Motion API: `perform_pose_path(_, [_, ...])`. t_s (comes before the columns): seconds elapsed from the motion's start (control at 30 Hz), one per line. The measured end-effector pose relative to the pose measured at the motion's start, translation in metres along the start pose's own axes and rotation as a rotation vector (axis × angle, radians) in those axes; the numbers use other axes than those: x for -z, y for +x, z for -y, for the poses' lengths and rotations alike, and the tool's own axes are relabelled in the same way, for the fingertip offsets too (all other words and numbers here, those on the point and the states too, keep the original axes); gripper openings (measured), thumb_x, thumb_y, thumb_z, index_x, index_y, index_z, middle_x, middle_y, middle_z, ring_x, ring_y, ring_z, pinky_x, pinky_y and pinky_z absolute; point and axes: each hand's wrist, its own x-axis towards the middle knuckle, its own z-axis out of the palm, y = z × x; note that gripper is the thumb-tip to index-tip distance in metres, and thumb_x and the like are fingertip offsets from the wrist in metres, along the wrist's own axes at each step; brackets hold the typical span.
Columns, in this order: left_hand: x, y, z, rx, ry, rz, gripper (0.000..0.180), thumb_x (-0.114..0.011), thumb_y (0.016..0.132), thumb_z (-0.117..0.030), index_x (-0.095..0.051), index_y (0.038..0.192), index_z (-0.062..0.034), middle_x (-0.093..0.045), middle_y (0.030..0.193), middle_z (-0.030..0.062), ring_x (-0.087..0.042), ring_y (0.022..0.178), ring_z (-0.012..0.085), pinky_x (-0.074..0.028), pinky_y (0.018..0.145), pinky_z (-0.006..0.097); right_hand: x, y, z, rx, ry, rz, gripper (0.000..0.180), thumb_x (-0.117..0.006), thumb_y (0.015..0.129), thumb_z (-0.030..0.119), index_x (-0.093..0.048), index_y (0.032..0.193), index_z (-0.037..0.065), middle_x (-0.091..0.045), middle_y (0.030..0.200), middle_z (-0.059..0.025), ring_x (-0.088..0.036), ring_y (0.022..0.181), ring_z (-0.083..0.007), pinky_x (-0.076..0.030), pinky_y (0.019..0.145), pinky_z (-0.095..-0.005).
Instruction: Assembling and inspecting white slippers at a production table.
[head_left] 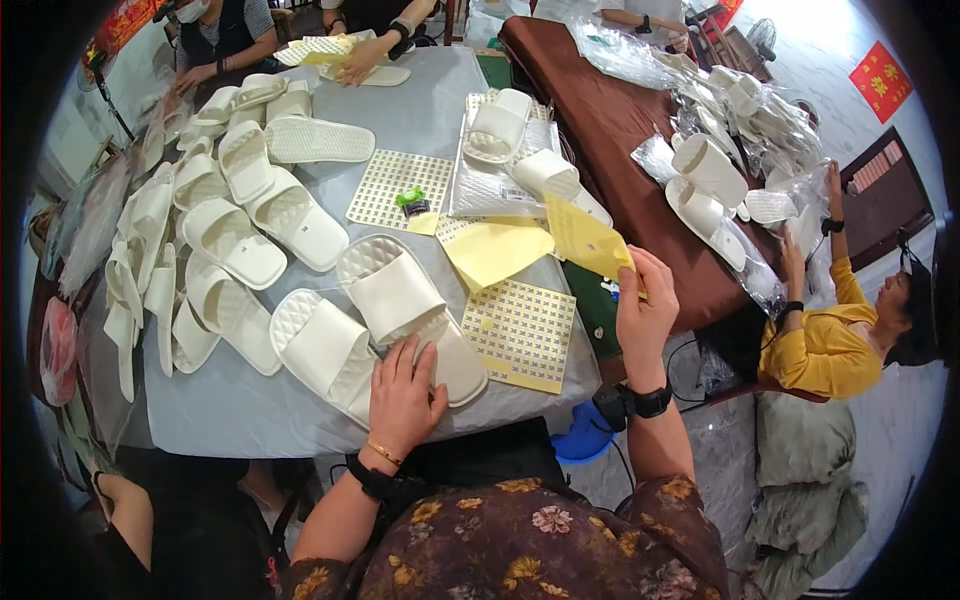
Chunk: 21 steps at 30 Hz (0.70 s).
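Pinching right hand (645, 300): My thumb and fingers were closed on the right-hand edge of a yellow sheet (588, 240), raised over the right side of the table (220, 415).
Left hand (403, 395): Mine lay palm down, fingers nearly straight and slightly apart, clasping nothing, across the neighbouring edges of two cream slippers.
Yellow sheet: I judged it light, limp and easily creased or torn, safest by a margin or corner; it hung well apart from my resting hand, to its upper right.
Left-lying slipper (320, 335): This one reached up and left from my wrist, its heel partly hidden under my hand.
Right-lying slipper (395, 290): Just beside it, this one lay under my fingertips, strap beyond them; both looked light, springy and hard to break, smooth enough to slide, so I favoured the sole's side edge or the strap for a hold.
Printed sheet (520, 345): It lay flat between my hands, near the right-lying slipper.
Folded yellow sheet (495, 250): It curled up just beyond that.
Padded bag (485, 190): Farther out, it lay with more slippers on it.
Slipper heap (235, 240): It spread over the table's left side, beyond my reach-end pair.
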Motion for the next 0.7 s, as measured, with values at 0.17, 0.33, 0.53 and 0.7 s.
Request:
perform_pose_path(0.17, [0.003, 0.001, -0.001, 0.003, -0.002, -0.004, 0.057, -0.064, 0.081, -0.024, -0.054, 0.134, -0.005, -0.048, 0.141, 0.017, -0.044, 0.13, 0.0344, -0.035, 0.107, 0.047, -0.015, -0.009, 0.006, 0.271, -0.09, 0.105, 0.026, -0.071, 0.082, 0.004, -0.069, 0.108, 0.004, -0.067, 0.11, -0.0132, -0.063, 0.102, -0.0305, -0.049, 0.089, -0.0413])
perform_pose_path(0.33, [0.001, 0.0, -0.003, -0.006, 0.004, -0.016, 0.057, -0.063, 0.082, -0.025, -0.054, 0.134, -0.0051, -0.049, 0.14, 0.0172, -0.045, 0.13, 0.0346, -0.035, 0.108, 0.047, -0.062, -0.05, -0.012, 0.339, -0.172, 0.506, 0.04, -0.076, 0.077, 0.014, -0.066, 0.115, 0.008, -0.063, 0.119, -0.013, -0.058, 0.111, -0.0323, -0.046, 0.093, -0.0422])
perform_pose_path(0.53, [-0.001, -0.001, -0.002, -0.008, -0.012, -0.009, 0.057, -0.063, 0.082, -0.026, -0.054, 0.135, -0.0058, -0.049, 0.141, 0.0172, -0.044, 0.131, 0.0348, -0.034, 0.108, 0.048, -0.052, -0.076, -0.012, 0.197, -0.189, 0.613, 0.049, -0.078, 0.076, 0.02, -0.062, 0.121, 0.007, -0.057, 0.126, -0.0179, -0.053, 0.116, -0.0357, -0.043, 0.097, -0.0451])
perform_pose_path(0.7, [0.002, -0.001, 0.001, 0.001, -0.002, -0.006, 0.058, -0.063, 0.082, -0.026, -0.053, 0.136, -0.006, -0.049, 0.141, 0.0173, -0.044, 0.131, 0.0352, -0.034, 0.108, 0.049, -0.028, -0.085, -0.005, -0.019, -0.206, 0.719, 0.066, -0.082, 0.071, 0.023, -0.056, 0.13, 0.007, -0.052, 0.13, -0.0199, -0.05, 0.118, -0.0376, -0.041, 0.098, -0.0482])
